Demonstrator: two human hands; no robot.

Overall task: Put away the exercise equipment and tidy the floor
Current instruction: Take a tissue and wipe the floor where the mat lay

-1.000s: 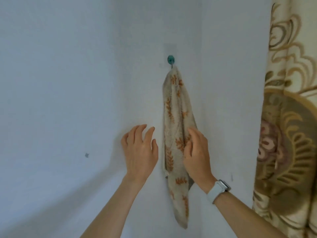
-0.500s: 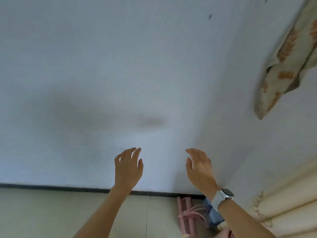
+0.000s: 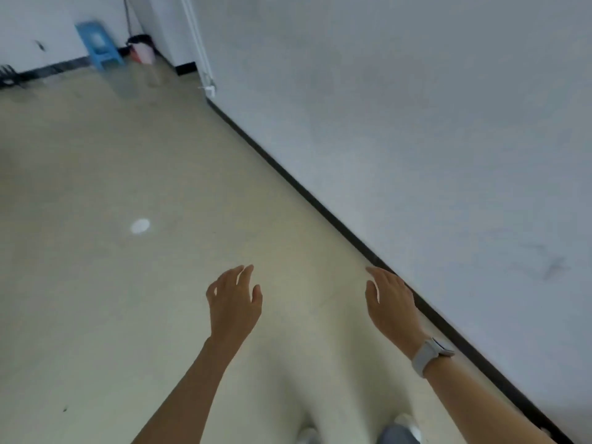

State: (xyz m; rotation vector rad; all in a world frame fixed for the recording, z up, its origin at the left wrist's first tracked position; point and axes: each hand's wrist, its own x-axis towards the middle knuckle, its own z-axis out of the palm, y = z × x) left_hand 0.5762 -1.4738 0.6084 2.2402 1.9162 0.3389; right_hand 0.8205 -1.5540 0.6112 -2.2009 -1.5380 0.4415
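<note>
My left hand (image 3: pixel 234 302) and my right hand (image 3: pixel 389 302) are both stretched out in front of me above the beige floor (image 3: pixel 128 283). Their fingers are relaxed and hold nothing. A pale watch (image 3: pixel 429 355) sits on my right wrist. No exercise equipment shows in this view. A small white patch (image 3: pixel 140 226) lies on the floor ahead to the left.
A white wall (image 3: pixel 416 123) with a black skirting strip (image 3: pixel 320 206) runs diagonally on the right. Far back left stand a blue plastic stool (image 3: pixel 98 44) and a pink bin with a dark liner (image 3: pixel 141 52). White shoes (image 3: pixel 407 426) show at the bottom edge.
The view has swung left and down, away from the hanging towel and the corner, onto the floor. Both hands came off the wall and towel and stay empty.
</note>
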